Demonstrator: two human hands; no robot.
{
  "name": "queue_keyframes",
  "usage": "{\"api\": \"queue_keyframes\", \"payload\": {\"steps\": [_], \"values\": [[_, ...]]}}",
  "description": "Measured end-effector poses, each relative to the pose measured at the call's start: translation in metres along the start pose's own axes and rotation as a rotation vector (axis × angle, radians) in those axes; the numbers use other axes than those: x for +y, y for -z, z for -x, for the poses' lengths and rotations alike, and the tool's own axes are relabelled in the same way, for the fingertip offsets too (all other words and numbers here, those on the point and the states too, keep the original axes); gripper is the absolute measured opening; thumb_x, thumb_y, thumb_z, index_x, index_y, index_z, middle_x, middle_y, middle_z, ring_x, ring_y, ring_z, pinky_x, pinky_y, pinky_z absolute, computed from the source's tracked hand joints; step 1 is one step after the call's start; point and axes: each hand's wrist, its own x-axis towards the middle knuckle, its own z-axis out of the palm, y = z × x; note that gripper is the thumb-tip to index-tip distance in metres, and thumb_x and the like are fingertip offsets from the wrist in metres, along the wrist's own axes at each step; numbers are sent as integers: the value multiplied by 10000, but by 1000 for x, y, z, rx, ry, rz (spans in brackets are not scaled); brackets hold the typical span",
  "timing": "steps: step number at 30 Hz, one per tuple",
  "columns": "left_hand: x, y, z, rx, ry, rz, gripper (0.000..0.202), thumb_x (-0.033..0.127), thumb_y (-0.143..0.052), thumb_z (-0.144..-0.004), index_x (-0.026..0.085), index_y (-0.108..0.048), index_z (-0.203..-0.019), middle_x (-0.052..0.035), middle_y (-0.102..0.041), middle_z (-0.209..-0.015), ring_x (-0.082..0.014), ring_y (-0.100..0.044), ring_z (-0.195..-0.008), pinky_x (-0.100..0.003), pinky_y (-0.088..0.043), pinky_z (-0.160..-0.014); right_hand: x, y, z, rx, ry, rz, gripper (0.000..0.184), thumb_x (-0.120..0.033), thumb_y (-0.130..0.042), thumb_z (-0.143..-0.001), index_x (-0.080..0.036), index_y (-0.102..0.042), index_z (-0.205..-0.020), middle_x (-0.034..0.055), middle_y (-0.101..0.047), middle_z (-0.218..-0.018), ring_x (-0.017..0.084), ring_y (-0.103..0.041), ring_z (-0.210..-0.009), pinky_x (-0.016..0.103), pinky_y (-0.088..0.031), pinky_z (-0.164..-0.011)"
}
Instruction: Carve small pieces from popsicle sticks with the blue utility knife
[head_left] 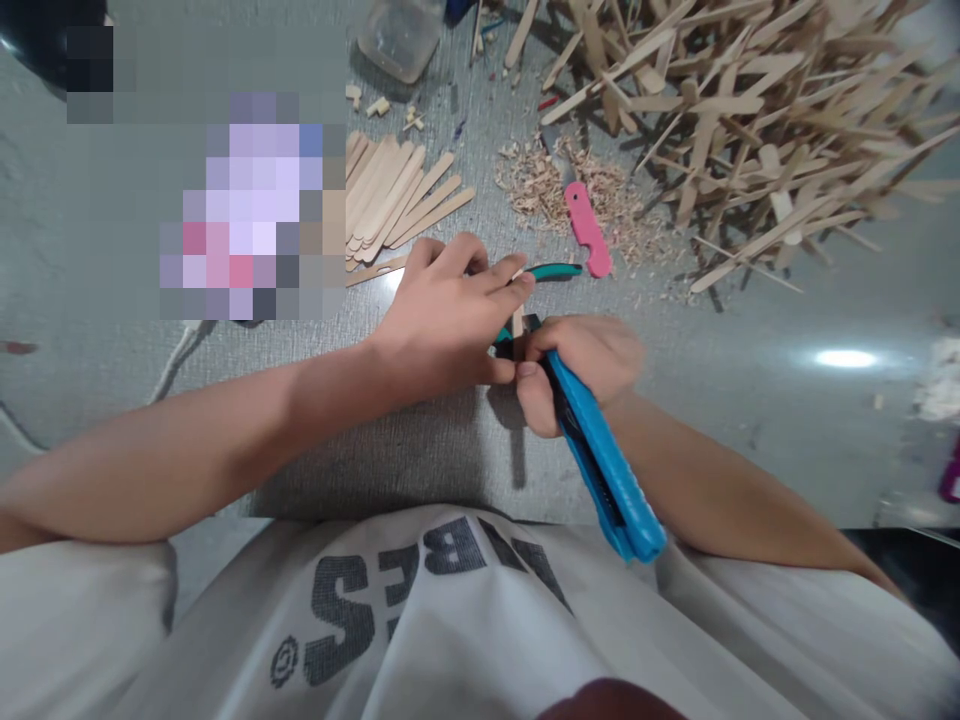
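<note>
My right hand (581, 365) is closed round a blue utility knife (604, 465), whose handle runs down toward my lap. My left hand (450, 310) pinches a small wooden stick (517, 318) upright, right at the knife's tip. A teal-handled tool (551, 270) lies just beyond my left fingers. Both hands meet over a grey mat (420, 440) on the floor.
A neat row of flat wooden sticks (397, 195) lies beyond my left hand. A big loose heap of sticks (750, 110) fills the upper right, with wood shavings (547, 185) and a pink knife (587, 228) before it. A clear jar (401, 35) stands at the top.
</note>
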Motion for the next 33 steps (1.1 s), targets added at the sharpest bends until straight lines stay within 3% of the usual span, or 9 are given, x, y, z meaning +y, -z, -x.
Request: {"api": "queue_keyframes", "payload": {"steps": [4, 10, 17, 23, 28, 33], "values": [[-1, -2, 0, 33, -8, -9, 651, 506, -854, -947, 309, -726, -1554, -103, -767, -1547, -419, -595, -1265, -615, -459, -987, 0, 0, 1, 3, -12, -28, 148, -196, -577, -856, -286, -467, -897, -51, -631, -627, 160, -571, -465, 308, -484, -507], [1, 4, -1, -34, 7, -32, 655, 510, -852, -969, 166, -731, -1513, -180, -742, -1554, -402, -617, -1274, -595, -457, -1002, 2, 0, 1, 11, -7, -64, 126, -210, -584, -872, -286, -484, -881, -50, -627, -625, 164, -578, -459, 315, -486, -496], [1, 3, -1, -16, 12, -24, 646, 522, -889, -928, 290, -731, -1509, -127, -737, -1558, -412, -623, -1298, -604, -458, -994, 2, 4, -1, -9, 4, -79, 155, -183, -584, -849, -287, -475, -885, -48, -630, -631, 157, -560, -459, 311, -479, -498], [2, 3, -2, -23, 15, -27, 639, 521, -878, -934, 292, -735, -1514, -115, -736, -1556, -409, -614, -1305, -599, -458, -1006, 2, 5, -2, -14, 7, -83, 139, -196, -588, -875, -280, -477, -875, -55, -613, -614, 148, -565, -462, 301, -476, -504], [3, 5, -3, -57, 34, -26, 666, 507, -886, -938, 240, -734, -1529, -133, -730, -1575, -404, -611, -1309, -604, -461, -1029, -2, 6, 0, -2, -10, -38, 117, -183, -590, -914, -269, -513, -896, -50, -652, -658, 142, -596, -509, 290, -482, -538], [4, 7, -3, -77, 39, -14, 685, 488, -837, -993, 135, -703, -1564, -186, -714, -1598, -400, -576, -1320, -625, -444, -1056, -6, 9, 1, 15, -52, 1, 144, -187, -567, -912, -272, -477, -838, -44, -596, -641, 149, -539, -497, 307, -421, -513]]}}
